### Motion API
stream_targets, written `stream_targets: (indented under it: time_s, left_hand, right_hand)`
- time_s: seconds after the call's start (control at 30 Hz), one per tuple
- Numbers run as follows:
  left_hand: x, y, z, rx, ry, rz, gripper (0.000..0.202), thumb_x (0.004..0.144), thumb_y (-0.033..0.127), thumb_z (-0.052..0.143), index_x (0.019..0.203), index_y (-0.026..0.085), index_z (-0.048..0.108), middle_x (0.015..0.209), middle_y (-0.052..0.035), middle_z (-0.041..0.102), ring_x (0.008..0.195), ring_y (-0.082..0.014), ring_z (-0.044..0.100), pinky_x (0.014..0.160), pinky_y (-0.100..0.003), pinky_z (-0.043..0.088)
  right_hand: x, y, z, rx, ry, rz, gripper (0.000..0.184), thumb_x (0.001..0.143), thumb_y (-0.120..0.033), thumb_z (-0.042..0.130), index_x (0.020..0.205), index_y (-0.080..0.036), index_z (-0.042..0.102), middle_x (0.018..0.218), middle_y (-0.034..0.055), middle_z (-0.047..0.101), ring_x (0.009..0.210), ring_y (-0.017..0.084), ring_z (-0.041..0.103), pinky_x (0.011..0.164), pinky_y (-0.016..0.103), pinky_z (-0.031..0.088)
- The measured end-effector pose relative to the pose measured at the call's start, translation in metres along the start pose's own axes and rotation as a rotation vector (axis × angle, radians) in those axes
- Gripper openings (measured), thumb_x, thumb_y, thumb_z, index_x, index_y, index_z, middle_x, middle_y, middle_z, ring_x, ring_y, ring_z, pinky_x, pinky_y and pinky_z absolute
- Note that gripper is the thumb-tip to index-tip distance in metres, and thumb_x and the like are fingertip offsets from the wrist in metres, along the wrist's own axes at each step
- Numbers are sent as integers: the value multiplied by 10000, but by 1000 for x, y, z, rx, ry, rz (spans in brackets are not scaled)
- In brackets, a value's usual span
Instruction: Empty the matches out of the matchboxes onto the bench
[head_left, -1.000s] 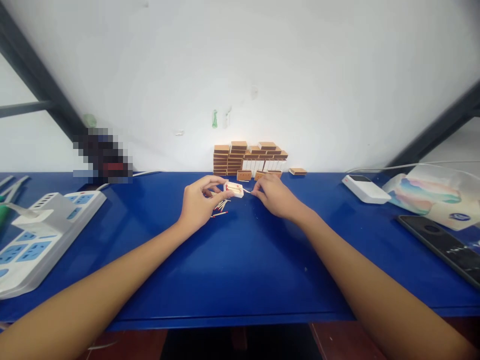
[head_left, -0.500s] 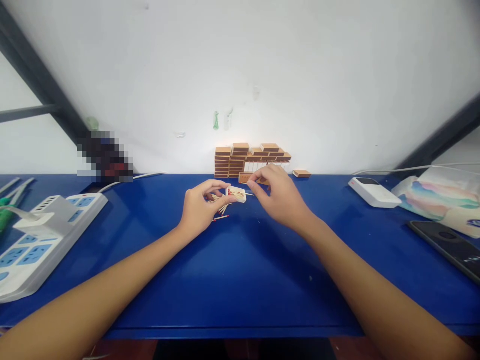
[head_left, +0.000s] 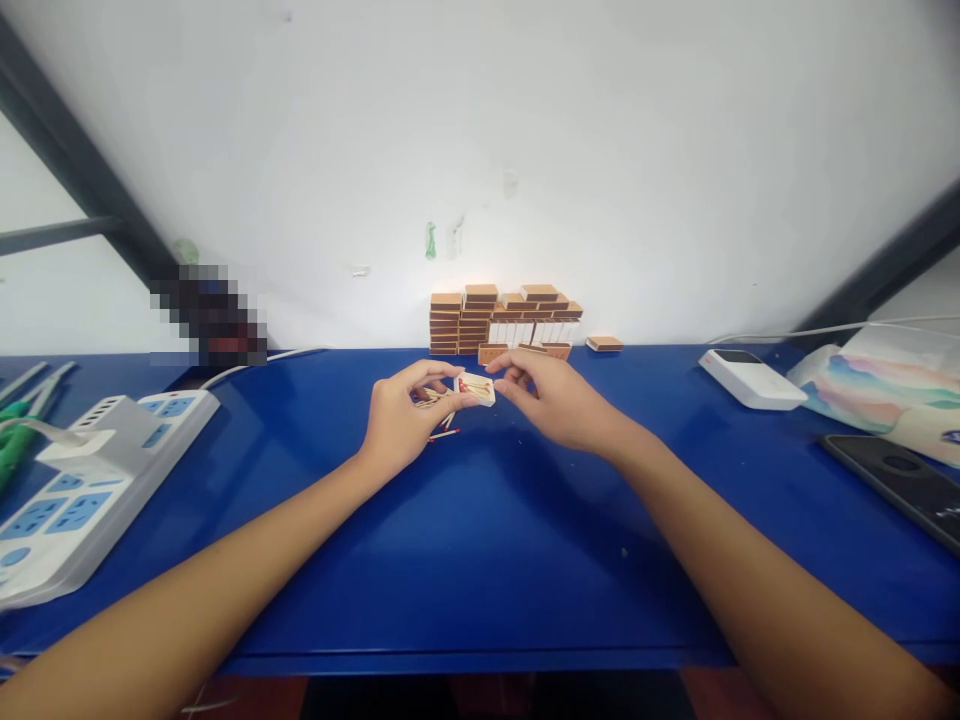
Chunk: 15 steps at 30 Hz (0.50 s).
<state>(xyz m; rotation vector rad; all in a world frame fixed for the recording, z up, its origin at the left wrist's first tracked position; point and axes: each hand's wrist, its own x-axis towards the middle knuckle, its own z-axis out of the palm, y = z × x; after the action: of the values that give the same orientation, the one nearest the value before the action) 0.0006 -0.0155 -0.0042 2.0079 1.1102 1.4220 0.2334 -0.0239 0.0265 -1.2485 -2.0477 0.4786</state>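
Note:
Between the thumb and fingers of my left hand (head_left: 409,415) is a white matchbox tray (head_left: 486,398), tilted toward me, with several red-headed matches inside. Just right of the tray is my right hand (head_left: 551,395), its thumb and index finger a little apart and nothing visible between them. Loose matches (head_left: 444,433) lie on the blue table below and behind my left hand, partly hidden by it. Behind both hands, stacked matchboxes (head_left: 472,325) stand against the wall. A single matchbox (head_left: 604,344) lies flat to the right of the stack.
A white power strip (head_left: 142,460) with a plugged-in charger lies at the left. On the right are a white box-shaped device (head_left: 754,382), a plastic packet (head_left: 870,385) and a dark phone (head_left: 892,480). The blue table's front edge (head_left: 480,662) runs below my forearms.
My right hand has lifted slightly and its thumb and index finger have parted. The left hand still holds the tray, which now faces me a little more.

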Motion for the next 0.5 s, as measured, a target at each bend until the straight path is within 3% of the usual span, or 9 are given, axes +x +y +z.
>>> stream_targets:
  time_s: [0.17,0.37,0.5]
  left_hand:
    - [0,0,1,12,11,13,377,808,506,926,1071,250,837,850,-2,781,719,-144,684,695,-270,544]
    - [-2,4,1,9,23,43,367,816,531,918,1049,259,837,856,-1,776,720,-144,683,705,-275,555]
    - [-3,6,1,-3,34,46,346,823,502,919,1052,257,836,851,2,768,689,-132,666,671,-260,550]
  right_hand:
    - [3,-3,4,50,119,-102,129,1002,-207,609,990,-224,737,996,64,784,886,225,697,769,377,527]
    - [-2,-14,31,94,348,-183,54,990,-235,679,957,-245,722,985,60,768,949,245,678,778,392,539]
    - [-5,-14,35,28,373,-230,26,991,-234,682,992,-248,705,1026,71,752,1003,266,650,849,430,527]
